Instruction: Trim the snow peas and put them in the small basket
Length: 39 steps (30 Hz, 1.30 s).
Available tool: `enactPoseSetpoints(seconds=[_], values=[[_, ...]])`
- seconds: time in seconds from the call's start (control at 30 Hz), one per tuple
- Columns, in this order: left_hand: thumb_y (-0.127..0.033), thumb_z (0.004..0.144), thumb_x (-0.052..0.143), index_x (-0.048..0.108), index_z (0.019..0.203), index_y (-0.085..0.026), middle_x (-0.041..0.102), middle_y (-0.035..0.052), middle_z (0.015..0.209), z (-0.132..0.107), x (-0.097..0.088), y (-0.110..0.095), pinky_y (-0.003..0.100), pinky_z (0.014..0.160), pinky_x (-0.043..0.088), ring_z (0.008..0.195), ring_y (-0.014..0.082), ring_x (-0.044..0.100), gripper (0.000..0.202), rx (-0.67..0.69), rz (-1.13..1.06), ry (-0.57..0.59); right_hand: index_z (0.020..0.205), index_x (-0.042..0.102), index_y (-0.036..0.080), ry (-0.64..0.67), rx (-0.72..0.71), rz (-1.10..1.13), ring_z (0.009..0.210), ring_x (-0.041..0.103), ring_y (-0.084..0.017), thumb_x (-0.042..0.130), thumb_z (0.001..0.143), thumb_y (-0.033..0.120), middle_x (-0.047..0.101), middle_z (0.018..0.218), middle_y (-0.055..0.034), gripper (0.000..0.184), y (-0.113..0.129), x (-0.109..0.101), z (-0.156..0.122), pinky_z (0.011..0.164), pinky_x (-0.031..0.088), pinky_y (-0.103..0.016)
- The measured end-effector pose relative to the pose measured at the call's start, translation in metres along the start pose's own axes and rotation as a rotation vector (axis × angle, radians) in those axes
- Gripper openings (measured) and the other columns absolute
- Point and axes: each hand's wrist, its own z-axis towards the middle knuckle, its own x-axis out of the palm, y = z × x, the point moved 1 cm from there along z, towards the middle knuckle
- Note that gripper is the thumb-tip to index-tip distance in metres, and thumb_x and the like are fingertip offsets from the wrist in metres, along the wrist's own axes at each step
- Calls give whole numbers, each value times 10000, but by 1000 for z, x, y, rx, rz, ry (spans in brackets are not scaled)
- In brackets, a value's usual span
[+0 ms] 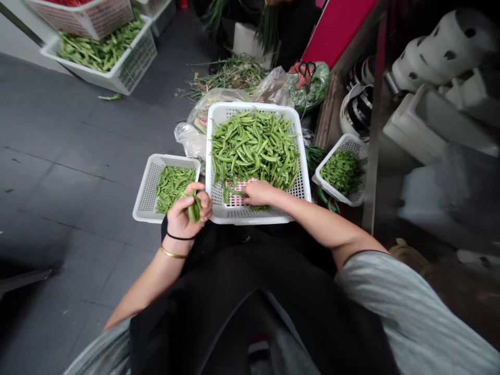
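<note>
A big white plastic basket [304,177] in front of me holds a heap of green pea pods [255,148]. My left hand [180,214], raised beside the basket's near left corner, is closed around several pea pods [194,209]. Down inside the basket, my right hand [261,192] has its fingers curled at the near edge of the heap, where they pinch a pod; the fingertips are partly hidden. Just left of the big basket, partly behind my left hand, sits a smaller white basket [147,185] with more pods [175,182] in it.
At the right stands a small basket [321,181] of leafy greens [340,172]. Plastic bags [226,96], scissors [307,69] and a pile of green trimmings [234,73] lie beyond. Stacked baskets [133,62] are at the far left. A metal shelf [373,172] with white containers borders the right.
</note>
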Motion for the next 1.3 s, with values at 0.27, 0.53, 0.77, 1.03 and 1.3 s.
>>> enactPoseSetpoints(seconds=[0.27, 0.53, 0.77, 1.03, 1.3], values=[[-289, 628, 788, 583, 705, -132, 440, -67, 387, -3, 3, 41, 159, 289, 253, 288, 49, 347, 269, -189, 464, -153, 875, 663, 93, -64, 14, 40, 838, 652, -213, 553, 790, 197, 693, 962, -157, 173, 0, -6, 15, 661, 444, -249], [-356, 594, 807, 554, 718, -151, 451, -76, 374, 10, 21, 52, 169, 302, 266, 293, 57, 369, 349, -17, 488, -249, 797, 527, 161, -319, -181, 1030, 432, 477, -63, 551, 828, 377, 564, 590, 53, 220, 22, 1, -65, 472, 364, -182], [-302, 592, 815, 506, 681, -151, 403, -88, 390, 3, 35, 57, 139, 311, 247, 313, 33, 343, 355, -214, 251, -109, 682, 488, 178, -632, -286, 997, 454, 476, -68, 536, 860, 340, 494, 490, 66, 246, 35, 7, -87, 534, 385, -188], [-231, 661, 739, 629, 793, -87, 539, -9, 476, -8, 23, 49, 148, 298, 207, 295, 25, 336, 224, -430, 283, 219, 722, 481, 179, -483, -251, 1318, 376, 445, -64, 496, 879, 438, 484, 456, 79, 304, 13, 2, -96, 418, 367, -177], [-286, 668, 666, 691, 838, -87, 555, 17, 475, -9, 14, 45, 182, 293, 210, 289, 64, 360, 262, -492, 368, 292, 1075, 557, 154, -671, -295, 273, 867, 574, -192, 462, 902, 499, 609, 1012, -122, 397, 16, -12, -108, 724, 462, -307]])
